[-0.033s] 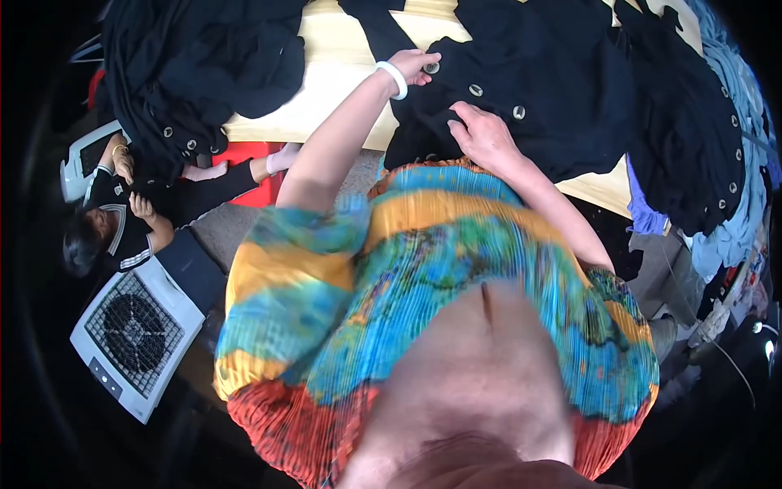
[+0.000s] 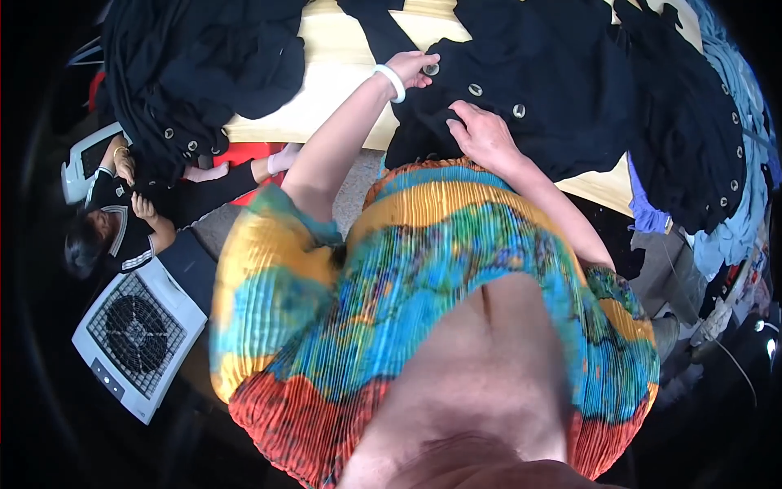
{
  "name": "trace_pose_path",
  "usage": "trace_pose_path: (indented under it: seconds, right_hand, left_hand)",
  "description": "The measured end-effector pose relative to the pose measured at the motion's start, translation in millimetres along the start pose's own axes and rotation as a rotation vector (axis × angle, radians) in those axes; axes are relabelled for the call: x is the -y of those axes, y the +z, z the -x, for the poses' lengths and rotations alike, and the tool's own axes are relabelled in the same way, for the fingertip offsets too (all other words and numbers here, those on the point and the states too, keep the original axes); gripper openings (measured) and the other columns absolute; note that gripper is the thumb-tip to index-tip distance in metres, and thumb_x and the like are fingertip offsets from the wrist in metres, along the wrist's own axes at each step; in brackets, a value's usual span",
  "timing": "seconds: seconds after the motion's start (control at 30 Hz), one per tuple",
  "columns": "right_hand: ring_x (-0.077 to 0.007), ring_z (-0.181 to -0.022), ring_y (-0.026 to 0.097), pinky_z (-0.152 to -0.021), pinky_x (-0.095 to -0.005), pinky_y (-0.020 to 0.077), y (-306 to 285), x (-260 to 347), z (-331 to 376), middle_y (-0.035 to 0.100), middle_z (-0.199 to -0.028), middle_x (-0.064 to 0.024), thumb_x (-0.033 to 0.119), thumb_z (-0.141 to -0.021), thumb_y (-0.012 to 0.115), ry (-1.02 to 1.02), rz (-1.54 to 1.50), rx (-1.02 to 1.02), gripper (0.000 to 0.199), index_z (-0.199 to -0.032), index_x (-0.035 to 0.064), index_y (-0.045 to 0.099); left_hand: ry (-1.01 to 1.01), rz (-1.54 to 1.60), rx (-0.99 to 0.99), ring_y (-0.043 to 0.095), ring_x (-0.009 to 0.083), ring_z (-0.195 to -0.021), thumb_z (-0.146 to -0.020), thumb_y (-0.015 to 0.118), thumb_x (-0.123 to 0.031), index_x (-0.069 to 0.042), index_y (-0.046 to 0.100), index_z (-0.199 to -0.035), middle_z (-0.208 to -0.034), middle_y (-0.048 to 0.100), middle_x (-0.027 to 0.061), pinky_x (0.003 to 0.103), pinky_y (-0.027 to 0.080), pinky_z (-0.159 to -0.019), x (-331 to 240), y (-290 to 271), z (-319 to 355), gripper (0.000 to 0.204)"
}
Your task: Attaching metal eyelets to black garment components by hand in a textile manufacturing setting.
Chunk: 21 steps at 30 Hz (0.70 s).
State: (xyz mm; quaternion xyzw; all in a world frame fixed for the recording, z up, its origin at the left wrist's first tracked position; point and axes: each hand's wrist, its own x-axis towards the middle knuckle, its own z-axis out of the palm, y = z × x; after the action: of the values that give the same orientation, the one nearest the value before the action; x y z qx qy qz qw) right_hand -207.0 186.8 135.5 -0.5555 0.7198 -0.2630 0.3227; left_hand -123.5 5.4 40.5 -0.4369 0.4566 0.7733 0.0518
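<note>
Nothing really moved, both our hands stayed put | left hand pinched a metal button on the black garment over the table | right hand pressed flat, fingers spread, holding nothing | soft, floppy cloth, we'd grab the button placket

A pale wooden table carries heaped black garments (silver-buttoned) and blue ones.

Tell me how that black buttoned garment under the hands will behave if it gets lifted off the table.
The black garment would probably go floppy: it already lies in soft folds on the wooden table. The metal buttons likely add slight weight along one edge. Part hangs over the table's near edge, so it may slide off if the left hand and right hand release it.
</note>
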Motion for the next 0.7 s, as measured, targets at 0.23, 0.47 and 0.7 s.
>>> trace_pose_path:
  seconds: [0.23,0.47,0.7]
  right_hand:
    - [-0.0328,-0.079,0.054,-0.070,-0.0418,0.0424,23,-10,-6,0.054,-0.082,-0.0180,0.012,-0.072,0.046,-0.060,-0.033,0.061,0.016,-0.084,0.0008,0.050]
    - [-0.0331,-0.079,0.055,-0.072,-0.0416,0.0432,36,-13,3,0.057,-0.082,-0.0183,0.010,-0.071,0.047,-0.095,-0.032,0.191,0.017,-0.085,0.0007,0.051]
    - [-0.0329,-0.076,0.056,-0.069,-0.0418,0.0439,39,-19,0,0.057,-0.076,-0.0195,0.009,-0.069,0.046,-0.083,-0.048,0.201,0.019,-0.085,0.0001,0.051]
  left_hand:
    - [0.034,0.046,-0.170,0.057,0.0149,-0.057,-0.077,0.059,-0.024,-0.005,0.050,-0.085,-0.073,0.055,0.0052,0.021,0.047,-0.052,22,7,20,0.023]
    - [0.706,-1.102,-0.382,0.056,0.0244,-0.068,-0.066,0.063,-0.032,-0.010,0.064,-0.077,-0.072,0.056,0.0087,0.032,0.045,-0.063,15,60,2,0.024]
    - [0.427,-1.230,-0.266,0.055,0.0255,-0.087,-0.067,0.063,-0.035,-0.012,0.065,-0.078,-0.091,0.057,0.0084,0.035,0.043,-0.076,9,84,-9,0.025]
